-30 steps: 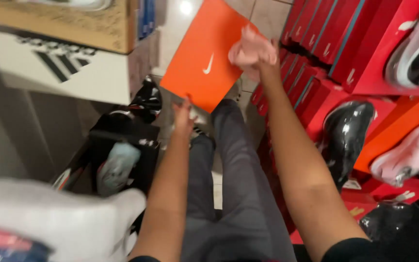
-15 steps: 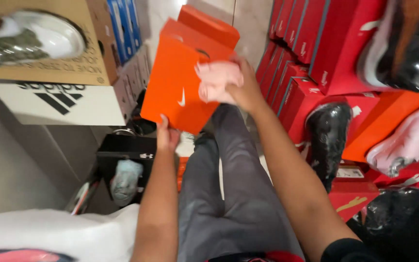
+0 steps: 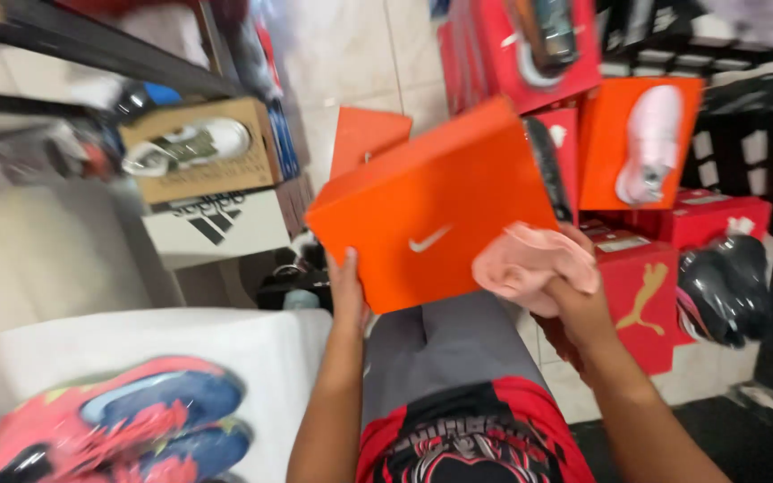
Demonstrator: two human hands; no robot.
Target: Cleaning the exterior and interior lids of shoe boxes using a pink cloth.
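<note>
Head view: looking down past the person's lap at stacked shoe boxes on both sides of a tiled aisle.
Near left: a red and blue sports shoe (image 3: 127,420) lies on a white box (image 3: 252,358) beside the person's left knee.
Far left: a white shoe (image 3: 188,145) sits on a brown cardboard box (image 3: 216,174), itself stacked on a white box with a black logo (image 3: 225,228), under a dark shelf edge.
Left hand (image 3: 347,295): it grips the lower left edge of the orange shoe box (image 3: 422,201), fingers curled up against the box's near face, thumb side hidden behind it; closed on the box.
Orange shoe box: held up at the middle of the view, above the grey trousers, tilted so its right end is higher, lid on, with a white logo on the face turned to the camera.
Right hand (image 3: 574,300): fingers clenched around a bunched pink cloth (image 3: 530,264), pressing it against the lower right corner of the orange shoe box.
Far middle: a second orange box (image 3: 364,134) lies on the tiled floor behind the held one.
Right: red boxes (image 3: 646,286) and orange ones stand stacked, a pale pink shoe (image 3: 650,143) on top of one; a black shoe in clear wrap (image 3: 726,286) lies lower at the far right.
</note>
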